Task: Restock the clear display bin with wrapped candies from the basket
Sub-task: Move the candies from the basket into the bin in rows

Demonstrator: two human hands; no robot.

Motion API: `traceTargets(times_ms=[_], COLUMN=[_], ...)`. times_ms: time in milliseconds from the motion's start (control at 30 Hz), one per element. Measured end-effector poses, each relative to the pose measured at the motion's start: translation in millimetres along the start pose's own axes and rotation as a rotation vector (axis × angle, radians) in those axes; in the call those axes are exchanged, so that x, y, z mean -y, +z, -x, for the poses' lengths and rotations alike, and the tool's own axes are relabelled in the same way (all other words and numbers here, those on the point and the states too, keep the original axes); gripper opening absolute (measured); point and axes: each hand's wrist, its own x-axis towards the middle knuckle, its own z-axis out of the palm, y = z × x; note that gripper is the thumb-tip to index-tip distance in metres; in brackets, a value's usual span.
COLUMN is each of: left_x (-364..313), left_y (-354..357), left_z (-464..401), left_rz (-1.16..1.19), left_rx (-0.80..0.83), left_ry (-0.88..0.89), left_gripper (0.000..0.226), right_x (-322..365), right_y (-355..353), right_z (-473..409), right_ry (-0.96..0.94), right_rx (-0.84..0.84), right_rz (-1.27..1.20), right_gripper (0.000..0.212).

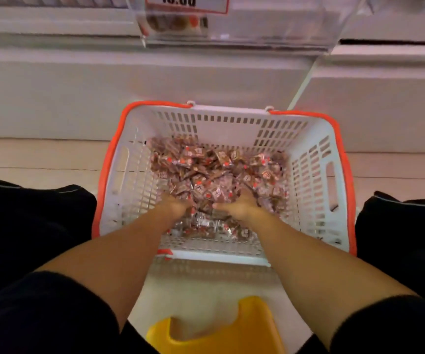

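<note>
A white slotted basket (pixel 134 175) with an orange rim stands on the floor in front of me, holding a heap of brown and red wrapped candies (pixel 214 164). Both of my hands are plunged into the near part of the heap. My left hand (pixel 174 206) and my right hand (pixel 240 205) face each other, fingers buried among the candies, thumbs showing. What the hidden fingers hold cannot be seen. The clear display bin (pixel 270 29) hangs on the shelf front above the basket, with a few candies visible at its left end.
A red-bordered price label (pixel 185 3) sits above the bin. White shelving fronts rise behind the basket. A yellow plastic stool (pixel 219 330) lies between my legs at the bottom. My dark-clothed knees flank the basket on both sides.
</note>
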Motion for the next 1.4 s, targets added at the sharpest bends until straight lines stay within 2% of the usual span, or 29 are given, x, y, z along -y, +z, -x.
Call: traceTargets(times_ms=[100,200,300,400,500,600,700,833,933,1067,1133,1233,1333,1400], left_x=[-2.4,-5.5,-2.8,-2.8,-5.1,-6.1,-7.1,-8.9,-12.8,-18.3,-23.6,-35.7,-52.1,-67.6], left_y=[8.2,14.3,18.8,20.2,20.2,18.8,21.0,21.2,18.8,17.1,12.4,-3.5,-22.2,-32.7], left_z=[-10.9,-17.6,-29.4,-34.4,-31.8,-18.8,-11.5,-1.6,7.5,19.0,28.3,43.3,57.9,72.7], left_rz=[-0.054,0.035,0.136,0.308,0.294,0.232,0.206,0.212,0.238,0.407,0.505,0.594,0.589,0.514], left_rx=[-0.073,-0.053,-0.040,0.001,0.057,0.129,0.196,0.230,0.221,0.231,0.300,0.509,0.710,0.769], left_ry=[0.000,-0.018,-0.094,-0.135,-0.158,-0.201,-0.235,-0.182,-0.132,-0.053,-0.031,-0.009,0.014,0.071], left_gripper=[0.057,0.060,0.060,0.059,0.053,0.030,0.010,0.016,0.015,0.013,0.015,0.032,0.058,0.061], right_x=[6.8,9.4,9.3,9.3,7.5,1.4,-6.7,-8.8,-5.1,1.4,7.2,20.4,41.4,58.7], right_y=[12.9,16.8,14.6,11.1,6.2,2.7,1.4,-8.9,-19.4,-25.5,-27.6,-36.9,-54.6,-66.0], right_z=[-11.7,-16.4,-18.5,-18.0,-17.0,-12.1,-9.9,-2.2,4.8,19.7,29.7,45.5,69.1,86.8], right_ry=[-0.038,-0.075,-0.118,-0.124,-0.106,-0.055,-0.028,0.067,0.111,0.102,0.072,0.000,-0.109,-0.191], right_rx=[-0.049,-0.093,-0.092,-0.064,-0.020,0.043,0.095,0.188,0.194,0.253,0.333,0.378,0.374,0.358], right_rz=[0.114,0.123,0.064,-0.011,-0.103,-0.251,-0.251,-0.426,-0.538,-0.771,-0.828,-0.806,-0.591,-0.453], right_gripper=[0.107,0.088,0.054,0.040,0.020,0.021,0.020,0.022,0.022,0.044,0.045,0.030,0.027,0.024])
